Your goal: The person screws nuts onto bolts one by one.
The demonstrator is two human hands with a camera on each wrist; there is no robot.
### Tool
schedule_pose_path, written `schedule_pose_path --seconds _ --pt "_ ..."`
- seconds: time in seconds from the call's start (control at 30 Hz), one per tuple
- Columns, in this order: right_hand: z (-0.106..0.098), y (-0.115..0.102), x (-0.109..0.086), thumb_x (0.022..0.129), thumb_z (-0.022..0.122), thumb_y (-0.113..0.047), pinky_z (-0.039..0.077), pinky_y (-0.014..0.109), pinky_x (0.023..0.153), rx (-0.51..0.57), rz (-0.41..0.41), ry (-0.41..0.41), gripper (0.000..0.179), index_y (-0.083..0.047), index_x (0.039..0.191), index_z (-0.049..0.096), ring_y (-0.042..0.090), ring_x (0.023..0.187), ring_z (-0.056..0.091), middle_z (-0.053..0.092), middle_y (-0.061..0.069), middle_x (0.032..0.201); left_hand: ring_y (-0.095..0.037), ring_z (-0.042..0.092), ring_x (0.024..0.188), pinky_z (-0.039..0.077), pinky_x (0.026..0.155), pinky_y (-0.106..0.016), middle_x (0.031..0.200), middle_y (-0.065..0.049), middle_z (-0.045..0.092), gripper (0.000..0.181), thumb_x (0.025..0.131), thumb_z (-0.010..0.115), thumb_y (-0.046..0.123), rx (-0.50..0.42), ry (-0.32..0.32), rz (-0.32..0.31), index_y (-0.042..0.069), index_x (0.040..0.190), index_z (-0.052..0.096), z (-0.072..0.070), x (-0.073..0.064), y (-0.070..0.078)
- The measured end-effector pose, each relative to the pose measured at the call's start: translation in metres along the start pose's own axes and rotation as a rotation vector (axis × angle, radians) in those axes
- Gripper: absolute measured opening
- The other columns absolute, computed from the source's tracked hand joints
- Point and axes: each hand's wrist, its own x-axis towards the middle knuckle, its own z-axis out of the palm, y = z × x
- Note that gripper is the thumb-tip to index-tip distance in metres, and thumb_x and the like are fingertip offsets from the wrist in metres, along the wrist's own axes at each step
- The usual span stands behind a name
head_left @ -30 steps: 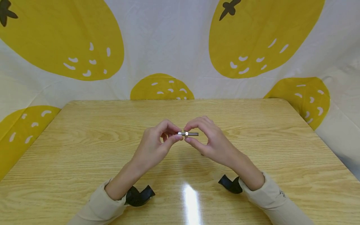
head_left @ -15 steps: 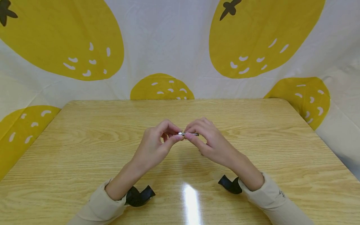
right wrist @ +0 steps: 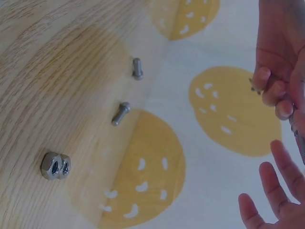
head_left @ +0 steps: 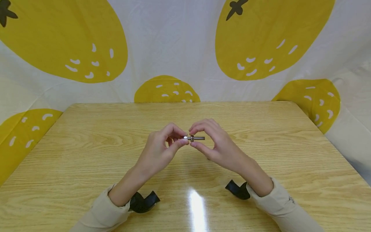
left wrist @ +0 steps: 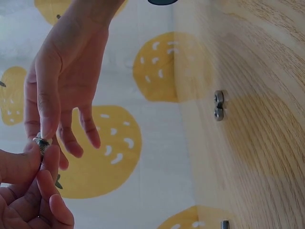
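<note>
My left hand (head_left: 162,148) pinches the head end of a silver bolt (head_left: 200,138) between thumb and forefinger, above the table. The bolt lies level, its shank pointing right. A hex nut (head_left: 192,138) sits around the shank close to the left fingertips. My right hand (head_left: 218,145) curves thumb and forefinger around this nut, the fingertips right at its far and near sides. Behind them the bolt's free end shows inside the curve of the hand. In the left wrist view, thread (left wrist: 43,147) shows between both hands' fingertips. The right hand's other fingers (right wrist: 272,183) are spread in the right wrist view.
On the wooden table (head_left: 116,119) under the hands lie two nuts (right wrist: 51,165) side by side. Two loose bolts, one farther up (right wrist: 137,69) and one lower (right wrist: 121,113), lie nearby in the right wrist view. A curtain (head_left: 171,38) with yellow fruit hangs behind.
My right fingertips closed over the nut half a second ago, covering it, and have since parted, so the nut shows again. My left hand and the bolt have stayed in place.
</note>
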Motion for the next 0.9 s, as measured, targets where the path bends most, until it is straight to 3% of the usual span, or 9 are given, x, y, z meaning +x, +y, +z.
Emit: schedule_pose_path --seconds 0.27,0.53,0.7,0.9 --pt "0.0012 0.0022 -0.0008 0.091 0.06 -0.014 0.042 0.034 0.089 0.016 -0.016 0.004 0.013 -0.007 0.103 0.059 0.018 0.104 0.05 0.06 0.004 0.106 -0.01 0.051 0.062 0.043 0.056 -0.021 0.079 0.0 0.068 0.012 0.084 0.068 0.011 -0.006 -0.007 -0.006 0.007 0.093 0.063 -0.0004 -0.0008 0.0006" --pt "0.0003 0.0 -0.0014 0.096 0.052 -0.019 0.042 0.033 0.085 -0.024 0.095 -0.034 0.016 -0.01 0.091 0.065 0.015 0.103 0.049 0.06 0.0 0.104 -0.007 0.052 0.063 0.044 0.057 -0.021 0.078 0.002 0.068 0.012 0.084 0.068 0.012 0.001 -0.01 0.001 0.008 0.093 0.062 0.0002 -0.0005 0.0" --pt "-0.0012 -0.0029 -0.0016 0.09 0.062 -0.021 0.043 0.035 0.09 -0.001 0.134 -0.033 0.02 -0.01 0.107 0.06 0.014 0.108 0.049 0.059 0.0 0.11 -0.008 0.051 0.062 0.043 0.056 -0.021 0.079 0.0 0.068 0.011 0.084 0.068 0.011 -0.003 -0.004 0.001 0.007 0.093 0.063 0.0001 -0.0004 0.0" --pt "-0.0002 -0.0016 -0.0002 0.081 0.071 -0.006 0.042 0.034 0.092 0.003 0.05 0.014 0.031 -0.007 0.108 0.057 0.017 0.106 0.05 0.059 0.003 0.108 -0.008 0.052 0.063 0.044 0.057 -0.021 0.08 0.001 0.069 0.011 0.084 0.068 0.01 0.001 0.001 0.004 0.007 0.093 0.063 -0.0001 0.0002 0.0007"
